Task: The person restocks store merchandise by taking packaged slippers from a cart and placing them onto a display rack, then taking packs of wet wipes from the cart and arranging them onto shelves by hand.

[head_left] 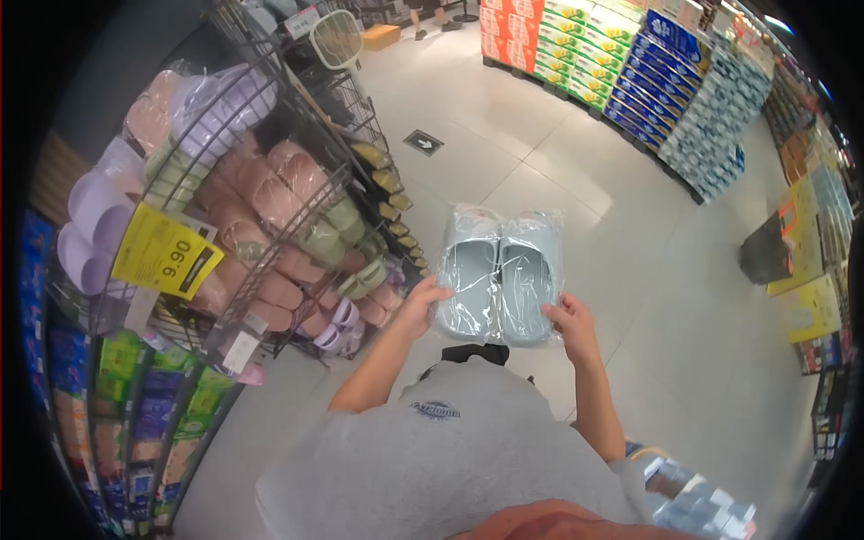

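A pair of light grey-blue slippers (472,281) in clear plastic wrap is held flat out in front of my body. My left hand (420,304) grips the pair's left edge, thumb on top of the wrap. On the opposite edge, my right hand (574,328) pinches the wrap with its thumb over the right slipper. The fingers beneath the package are partly hidden on both sides. To the left, a black wire basket rack (270,310) holds wrapped slippers in pink, green and lilac.
A yellow price sign (166,252) reading 9.90 hangs on the rack. Stacked packaged goods (657,81) stand across the tiled floor (666,270). Packets in bright colours fill the shelf (135,423) at lower left. A dark bin (765,250) is at right. Another person's legs (430,18) show far off.
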